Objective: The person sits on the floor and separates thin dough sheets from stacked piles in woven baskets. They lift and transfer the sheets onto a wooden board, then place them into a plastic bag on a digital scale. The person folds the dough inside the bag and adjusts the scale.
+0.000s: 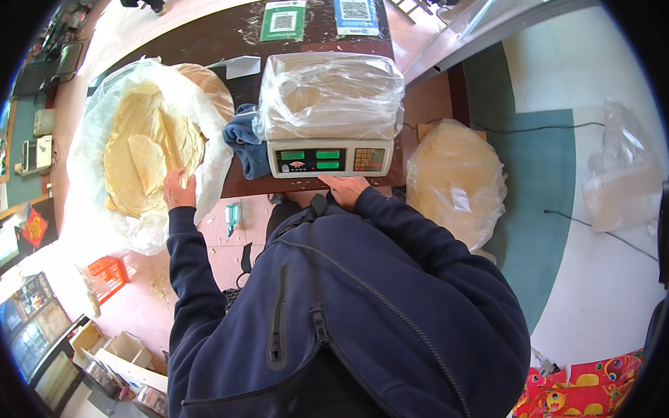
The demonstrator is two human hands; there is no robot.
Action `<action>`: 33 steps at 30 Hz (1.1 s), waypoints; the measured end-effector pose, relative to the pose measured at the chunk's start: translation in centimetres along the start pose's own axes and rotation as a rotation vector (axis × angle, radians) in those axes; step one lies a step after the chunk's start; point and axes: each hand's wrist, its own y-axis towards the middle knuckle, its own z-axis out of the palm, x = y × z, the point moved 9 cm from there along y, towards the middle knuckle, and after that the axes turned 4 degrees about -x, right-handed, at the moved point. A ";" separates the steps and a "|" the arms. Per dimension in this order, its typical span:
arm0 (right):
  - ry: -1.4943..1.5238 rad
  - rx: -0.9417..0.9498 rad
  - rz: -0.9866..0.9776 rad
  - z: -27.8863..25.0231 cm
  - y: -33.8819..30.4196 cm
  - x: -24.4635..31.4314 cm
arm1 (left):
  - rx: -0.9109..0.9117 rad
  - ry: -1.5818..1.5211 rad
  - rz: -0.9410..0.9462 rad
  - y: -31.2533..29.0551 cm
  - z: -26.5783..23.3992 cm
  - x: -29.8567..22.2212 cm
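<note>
On the left, thin pale-yellow flatbreads [139, 147] lie folded and stacked inside a large clear plastic bag [84, 152]. My left hand [180, 189] is at their near right edge, thumb and fingers closed on the edge of a flatbread. A white digital scale [384, 160] with lit green displays stands at the table's near edge. On top of it sits a bulky load wrapped in clear plastic [331, 98]. My right hand [344, 189] rests just below the scale's front, fingers stretched out to the left and holding nothing.
A blue cloth [247, 143] lies between bag and scale. Green and blue printed cards [283, 21] are at the far side of the dark table [208, 39]. To the right stands another plastic-covered pile of round sheets [453, 176]. A red plastic crate [107, 277] sits on the floor.
</note>
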 end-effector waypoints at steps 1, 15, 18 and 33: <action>-0.016 0.016 0.038 0.6 0.6 0.1 | -0.048 0.004 0.021 0.1 -0.8 1.9; 0.466 0.075 -0.059 9.6 22.8 25.3 | 0.418 0.013 -0.735 2.2 7.0 38.9; 0.280 0.086 0.013 14.9 30.1 28.2 | 0.340 -0.128 -0.637 1.8 9.1 35.8; 0.005 -0.220 -0.220 22.9 37.4 28.7 | 0.436 -1.514 -1.097 1.6 4.5 25.2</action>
